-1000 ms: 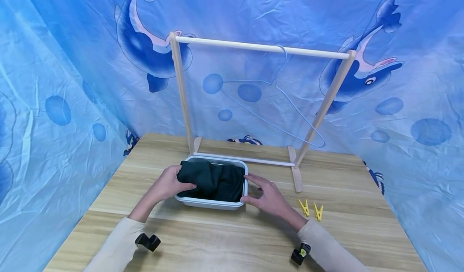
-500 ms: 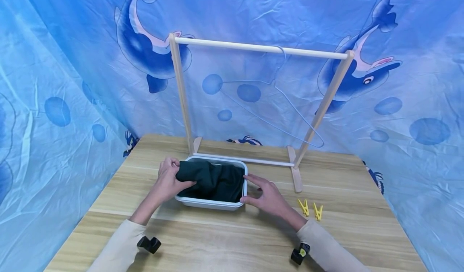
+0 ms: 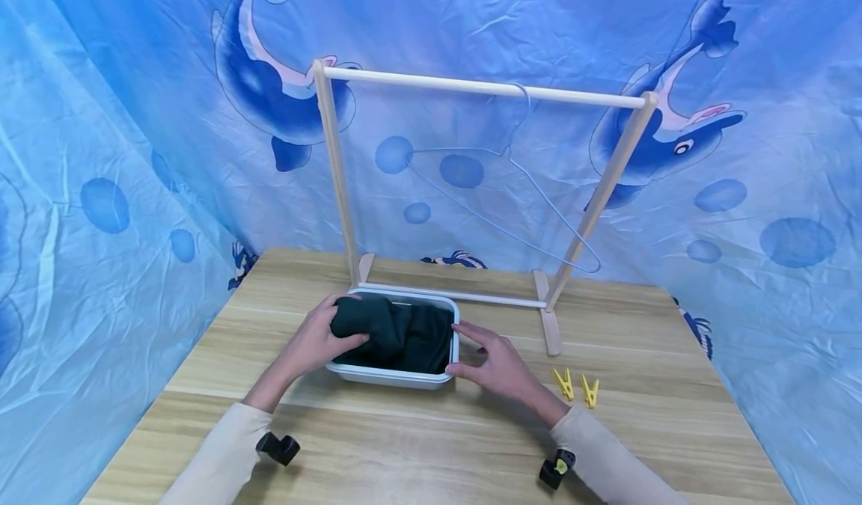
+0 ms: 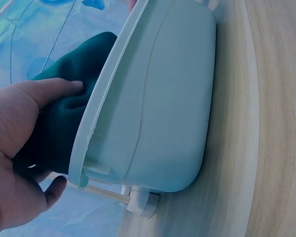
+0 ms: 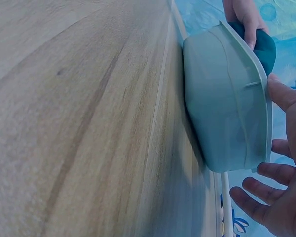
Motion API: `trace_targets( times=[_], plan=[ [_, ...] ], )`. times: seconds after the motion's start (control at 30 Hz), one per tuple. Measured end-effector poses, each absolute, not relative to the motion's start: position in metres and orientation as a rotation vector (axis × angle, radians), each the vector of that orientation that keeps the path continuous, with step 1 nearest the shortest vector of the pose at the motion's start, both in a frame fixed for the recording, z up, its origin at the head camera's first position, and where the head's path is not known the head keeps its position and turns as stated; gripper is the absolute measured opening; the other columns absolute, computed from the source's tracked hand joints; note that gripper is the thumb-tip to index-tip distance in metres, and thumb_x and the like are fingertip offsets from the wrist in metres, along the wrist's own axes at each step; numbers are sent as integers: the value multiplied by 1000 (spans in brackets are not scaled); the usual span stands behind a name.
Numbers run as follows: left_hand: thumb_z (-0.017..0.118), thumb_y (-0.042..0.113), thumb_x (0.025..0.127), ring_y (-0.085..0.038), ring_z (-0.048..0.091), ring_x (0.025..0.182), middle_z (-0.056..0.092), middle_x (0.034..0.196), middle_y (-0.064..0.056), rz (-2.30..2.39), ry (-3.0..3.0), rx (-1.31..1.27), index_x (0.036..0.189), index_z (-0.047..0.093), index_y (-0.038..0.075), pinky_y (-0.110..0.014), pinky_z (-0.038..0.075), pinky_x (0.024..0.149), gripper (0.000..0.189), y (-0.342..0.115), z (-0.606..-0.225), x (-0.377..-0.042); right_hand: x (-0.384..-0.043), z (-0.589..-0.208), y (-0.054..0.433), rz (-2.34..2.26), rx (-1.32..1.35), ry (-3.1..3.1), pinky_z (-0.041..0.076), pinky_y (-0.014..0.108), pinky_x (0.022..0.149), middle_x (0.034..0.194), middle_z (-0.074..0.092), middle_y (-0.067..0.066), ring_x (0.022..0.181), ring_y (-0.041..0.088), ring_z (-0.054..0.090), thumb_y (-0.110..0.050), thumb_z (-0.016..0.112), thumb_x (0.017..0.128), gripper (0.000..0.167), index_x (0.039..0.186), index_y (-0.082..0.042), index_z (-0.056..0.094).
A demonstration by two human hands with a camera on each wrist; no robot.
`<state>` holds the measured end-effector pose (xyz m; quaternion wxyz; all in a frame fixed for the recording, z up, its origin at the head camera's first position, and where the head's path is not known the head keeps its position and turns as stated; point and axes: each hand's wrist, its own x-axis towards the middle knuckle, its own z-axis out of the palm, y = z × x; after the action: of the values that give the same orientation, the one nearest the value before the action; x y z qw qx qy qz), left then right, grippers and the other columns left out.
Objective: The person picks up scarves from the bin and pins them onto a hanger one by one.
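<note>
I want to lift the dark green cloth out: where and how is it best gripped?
Probably by the bunched left end of the dark green cloth, from above and the left, pinched front and back: it bulges above the tub's rim, where the left hand holds it; the rest lies lower.

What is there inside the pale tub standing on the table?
A bunched dark green cloth lies inside the pale tub, its left end gripped by the left hand. Part of the inner back wall shows; whatever lies beneath the cloth is covered.
</note>
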<state>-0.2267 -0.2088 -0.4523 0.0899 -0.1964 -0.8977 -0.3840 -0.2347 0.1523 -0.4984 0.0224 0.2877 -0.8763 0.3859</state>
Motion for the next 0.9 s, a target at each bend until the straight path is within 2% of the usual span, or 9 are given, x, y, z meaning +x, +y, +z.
trace_targets(
  times=[0.2,0.33,0.47,0.6,0.77,0.9],
  plan=[
    [86,39,82,-45,47,136,46,152,-25,-1104,-2769,-523,144,53,-2,-64,42,106,82,-207,-452,-228,-235,-498,152,1207,890,-2713,57,47,93,155,49,0,138,23,52,-54,78,86,76,150,-23,53],
    [88,33,82,-46,46,137,45,151,-28,-1086,-2771,-527,149,44,-6,-64,41,107,89,-202,-452,-227,-235,-497,152,1206,890,-2711,57,47,93,155,50,-1,138,23,52,-54,78,86,76,150,-22,54],
    [89,19,80,-42,53,129,51,145,-26,-1110,-2701,-548,146,44,-5,-60,45,104,83,-196,-455,-227,-235,-497,152,1206,887,-2712,57,46,93,154,50,0,137,23,52,-54,79,85,75,149,-22,54],
    [88,12,79,-36,58,116,58,131,-21,-1131,-2613,-537,136,51,-2,-56,49,97,70,-190,-457,-227,-234,-498,153,1209,884,-2717,57,45,92,154,51,1,137,23,52,-54,79,85,76,149,-22,55],
    [88,9,79,-32,64,103,66,113,-16,-1157,-2506,-465,120,61,0,-53,52,87,49,-185,-455,-228,-236,-498,153,1204,884,-2721,57,45,92,154,51,1,137,22,52,-55,79,85,76,149,-22,55],
    [89,12,78,-31,66,97,70,105,-15,-1179,-2451,-383,111,66,1,-51,52,84,42,-181,-452,-228,-236,-498,153,1203,880,-2730,57,45,92,154,50,1,137,22,52,-55,79,85,76,149,-22,54]
  ],
)
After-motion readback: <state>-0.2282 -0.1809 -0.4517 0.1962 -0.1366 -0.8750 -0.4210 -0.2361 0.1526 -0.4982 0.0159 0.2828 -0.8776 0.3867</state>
